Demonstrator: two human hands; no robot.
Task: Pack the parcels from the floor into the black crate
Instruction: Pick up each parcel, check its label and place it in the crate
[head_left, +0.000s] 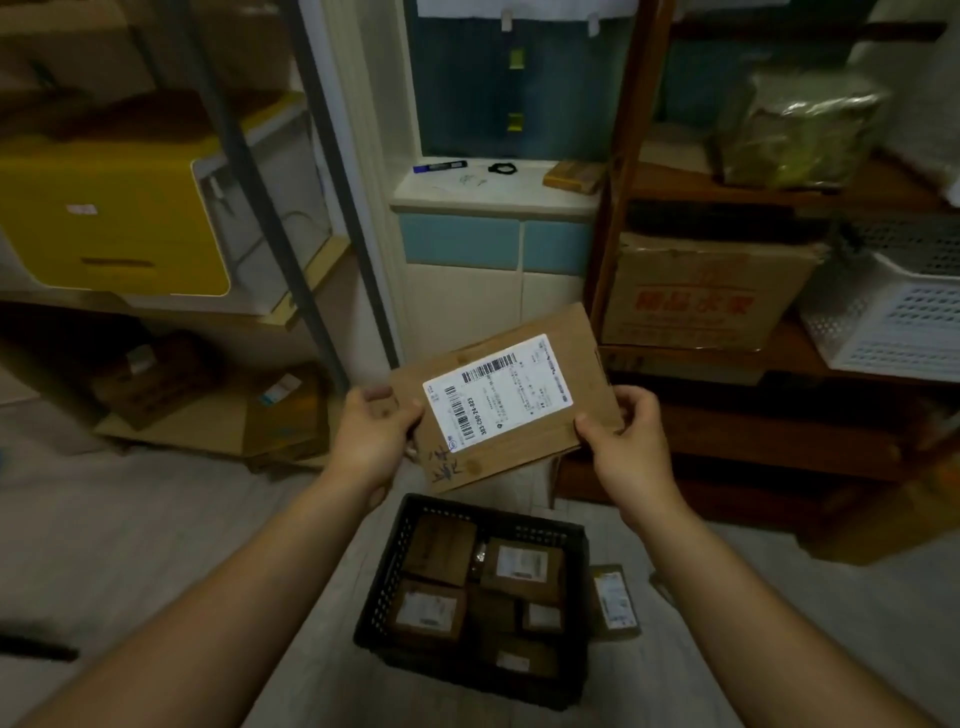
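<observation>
left grip (371, 441), right grip (623, 447) hold parcel (519, 441) between them, above black crate (387, 582)

both arms outstretched, left hand (371, 436) and right hand (621, 441) gripping, raised

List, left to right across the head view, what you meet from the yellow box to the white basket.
yellow box → left hand → parcel, gripped at both ends by the fingers → right hand → white basket
</observation>
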